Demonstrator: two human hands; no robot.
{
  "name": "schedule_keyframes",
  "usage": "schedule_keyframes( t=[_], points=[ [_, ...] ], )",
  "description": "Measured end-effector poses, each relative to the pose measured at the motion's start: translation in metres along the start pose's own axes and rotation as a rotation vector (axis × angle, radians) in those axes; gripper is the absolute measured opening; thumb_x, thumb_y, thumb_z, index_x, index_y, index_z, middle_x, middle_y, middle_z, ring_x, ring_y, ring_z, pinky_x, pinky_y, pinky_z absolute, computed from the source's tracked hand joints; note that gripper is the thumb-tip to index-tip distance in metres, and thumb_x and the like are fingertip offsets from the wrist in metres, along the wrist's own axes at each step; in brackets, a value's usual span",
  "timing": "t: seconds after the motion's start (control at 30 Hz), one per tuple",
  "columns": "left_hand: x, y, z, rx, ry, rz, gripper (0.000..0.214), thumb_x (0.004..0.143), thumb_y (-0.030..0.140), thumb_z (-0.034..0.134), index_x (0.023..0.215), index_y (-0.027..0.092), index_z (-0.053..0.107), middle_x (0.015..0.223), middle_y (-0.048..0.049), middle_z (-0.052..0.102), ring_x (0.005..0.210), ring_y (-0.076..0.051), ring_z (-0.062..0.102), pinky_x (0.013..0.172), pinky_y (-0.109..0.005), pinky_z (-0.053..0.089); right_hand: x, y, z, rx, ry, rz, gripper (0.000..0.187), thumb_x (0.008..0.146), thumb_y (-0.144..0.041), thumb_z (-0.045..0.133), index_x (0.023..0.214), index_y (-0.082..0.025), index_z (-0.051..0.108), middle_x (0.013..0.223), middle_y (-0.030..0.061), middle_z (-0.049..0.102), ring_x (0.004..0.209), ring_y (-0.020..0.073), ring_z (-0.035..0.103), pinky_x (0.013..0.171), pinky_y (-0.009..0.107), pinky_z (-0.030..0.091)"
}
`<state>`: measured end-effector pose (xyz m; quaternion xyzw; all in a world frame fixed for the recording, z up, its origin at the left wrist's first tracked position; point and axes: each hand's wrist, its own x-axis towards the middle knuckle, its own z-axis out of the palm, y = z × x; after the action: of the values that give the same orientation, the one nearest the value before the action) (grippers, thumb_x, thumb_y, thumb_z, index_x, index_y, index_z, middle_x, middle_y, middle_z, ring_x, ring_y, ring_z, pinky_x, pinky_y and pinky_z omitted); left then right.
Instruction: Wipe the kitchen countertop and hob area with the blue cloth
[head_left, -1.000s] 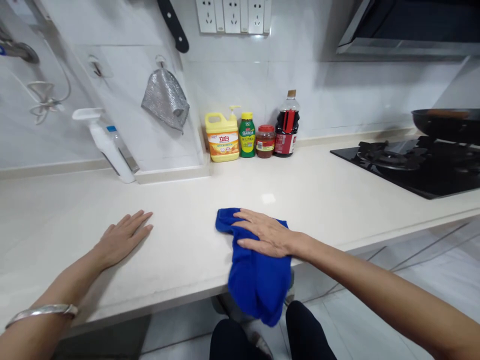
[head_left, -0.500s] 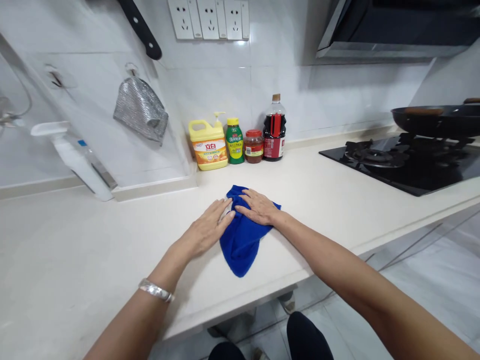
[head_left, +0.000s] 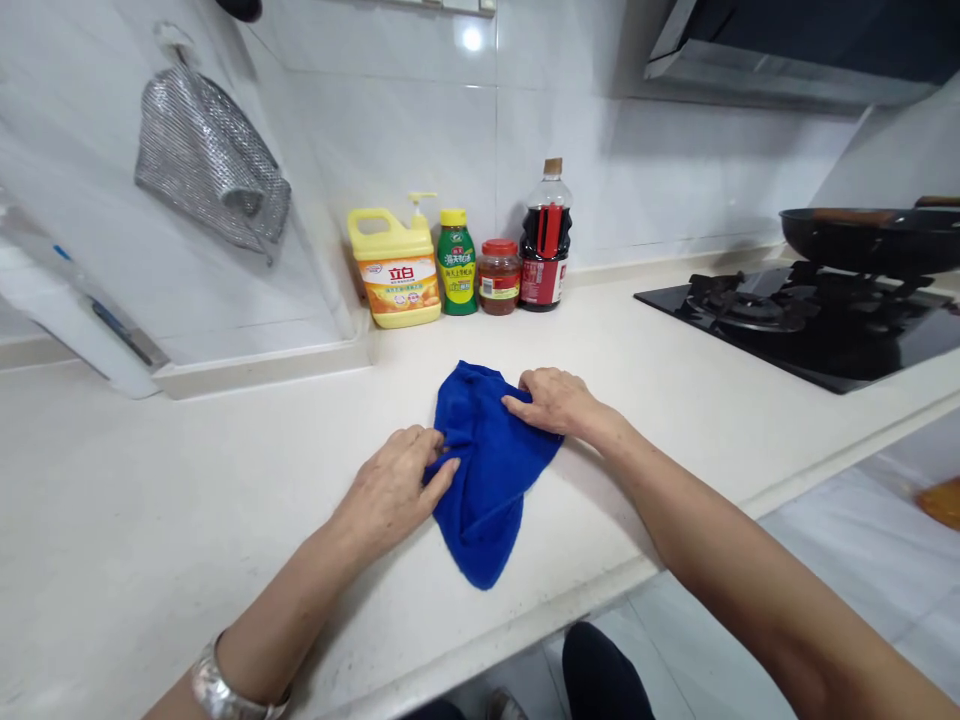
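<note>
A blue cloth (head_left: 491, 450) lies crumpled on the pale countertop (head_left: 300, 440), its pointed end toward the front edge. My left hand (head_left: 397, 485) pinches its left edge between thumb and fingers. On the opposite side, my right hand (head_left: 553, 402) grips the right upper edge, thumb on top and fingers curled under. The fingertips of both hands are partly hidden by the fabric.
Along the wall stand a yellow detergent jug (head_left: 397, 270), a green bottle (head_left: 457, 265), a red-lidded jar (head_left: 499, 278) and a dark sauce bottle (head_left: 546, 240). A black gas stove (head_left: 810, 330) with a wok (head_left: 862, 240) is at right. A silvery mesh cloth (head_left: 210, 160) hangs at left.
Both hands lay flatter on or beside the cloth; now each holds one edge. My right hand moved to the right, and the cloth is spread somewhat wider. The view has tilted down and closer.
</note>
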<state>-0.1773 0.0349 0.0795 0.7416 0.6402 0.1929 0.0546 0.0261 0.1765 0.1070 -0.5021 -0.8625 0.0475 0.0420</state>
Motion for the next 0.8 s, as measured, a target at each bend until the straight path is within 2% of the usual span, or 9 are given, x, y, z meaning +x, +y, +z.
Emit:
schedule_keyframes(
  t=[0.13, 0.27, 0.37, 0.43, 0.47, 0.6, 0.67, 0.73, 0.8],
  points=[
    [0.001, 0.003, -0.012, -0.057, 0.009, -0.089, 0.030, 0.092, 0.043, 0.033, 0.092, 0.023, 0.055, 0.092, -0.0064, 0.065, 0.089, -0.025, 0.062, 0.082, -0.042, 0.047, 0.001, 0.003, -0.005, 0.015, -0.070, -0.012, 0.040, 0.096, -0.052, 0.046, 0.103, -0.018, 0.067, 0.109, 0.0147, 0.071, 0.102, 0.0299, 0.066, 0.078, 0.036, 0.049],
    [0.002, -0.009, -0.038, -0.184, -0.017, -0.395, 0.031, 0.089, 0.047, 0.035, 0.098, 0.025, 0.055, 0.064, 0.0017, 0.063, 0.065, -0.022, 0.064, 0.066, -0.034, 0.048, 0.001, 0.011, -0.004, 0.041, -0.028, -0.021, 0.038, 0.097, -0.049, 0.048, 0.099, -0.017, 0.067, 0.106, 0.0151, 0.071, 0.100, 0.0279, 0.065, 0.078, 0.034, 0.047],
    [0.002, -0.023, -0.047, 0.027, -0.022, -0.540, 0.040, 0.086, 0.050, 0.039, 0.109, 0.024, 0.059, 0.067, -0.0024, 0.068, 0.074, -0.027, 0.068, 0.068, -0.036, 0.049, 0.000, 0.015, -0.001, 0.087, -0.032, -0.044, 0.035, 0.097, -0.047, 0.050, 0.096, -0.017, 0.067, 0.104, 0.0142, 0.071, 0.096, 0.0256, 0.065, 0.075, 0.032, 0.047],
    [0.001, -0.030, -0.048, 0.211, -0.042, -0.554, 0.042, 0.084, 0.050, 0.041, 0.108, 0.024, 0.063, 0.081, -0.0080, 0.072, 0.085, -0.031, 0.069, 0.070, -0.038, 0.049, -0.003, 0.016, 0.000, 0.111, -0.049, -0.058, 0.036, 0.098, -0.047, 0.048, 0.093, -0.017, 0.068, 0.101, 0.0140, 0.071, 0.093, 0.0250, 0.066, 0.074, 0.032, 0.047],
    [0.000, -0.031, -0.048, 0.217, -0.075, -0.540, 0.042, 0.083, 0.050, 0.042, 0.108, 0.024, 0.064, 0.085, -0.0088, 0.072, 0.086, -0.031, 0.068, 0.070, -0.038, 0.049, -0.004, 0.017, 0.000, 0.115, -0.058, -0.062, 0.038, 0.098, -0.047, 0.046, 0.092, -0.017, 0.068, 0.099, 0.0141, 0.071, 0.092, 0.0250, 0.066, 0.074, 0.032, 0.047],
    [-0.007, -0.029, -0.053, -0.090, -0.265, -0.456, 0.046, 0.080, 0.057, 0.046, 0.109, 0.026, 0.064, 0.079, -0.0023, 0.071, 0.071, -0.024, 0.067, 0.067, -0.033, 0.049, -0.009, 0.021, -0.004, 0.127, -0.132, -0.088, 0.035, 0.095, -0.046, 0.051, 0.084, -0.017, 0.068, 0.096, 0.0138, 0.072, 0.085, 0.0232, 0.067, 0.070, 0.031, 0.048],
    [-0.008, -0.026, -0.056, -0.025, -0.221, -0.500, 0.052, 0.078, 0.070, 0.046, 0.102, 0.028, 0.067, 0.083, -0.0037, 0.072, 0.079, -0.028, 0.068, 0.072, -0.037, 0.050, -0.011, 0.024, -0.007, 0.149, -0.209, -0.100, 0.030, 0.090, -0.043, 0.057, 0.080, -0.017, 0.067, 0.089, 0.0119, 0.072, 0.075, 0.0209, 0.067, 0.064, 0.030, 0.048],
    [-0.008, -0.023, -0.055, 0.115, -0.112, -0.566, 0.061, 0.078, 0.080, 0.038, 0.094, 0.029, 0.069, 0.091, -0.0069, 0.073, 0.092, -0.034, 0.067, 0.081, -0.045, 0.049, -0.013, 0.025, -0.009, 0.187, -0.286, -0.077, 0.028, 0.087, -0.042, 0.060, 0.078, -0.017, 0.066, 0.081, 0.0096, 0.070, 0.063, 0.0188, 0.065, 0.057, 0.029, 0.047],
    [-0.004, -0.020, -0.049, 0.166, -0.031, -0.614, 0.065, 0.082, 0.080, 0.030, 0.091, 0.029, 0.070, 0.096, -0.0089, 0.073, 0.099, -0.037, 0.065, 0.085, -0.049, 0.048, -0.016, 0.025, -0.010, 0.227, -0.324, -0.029, 0.032, 0.088, -0.047, 0.058, 0.078, -0.017, 0.065, 0.077, 0.0085, 0.069, 0.053, 0.0173, 0.063, 0.052, 0.030, 0.047]
  ],
)
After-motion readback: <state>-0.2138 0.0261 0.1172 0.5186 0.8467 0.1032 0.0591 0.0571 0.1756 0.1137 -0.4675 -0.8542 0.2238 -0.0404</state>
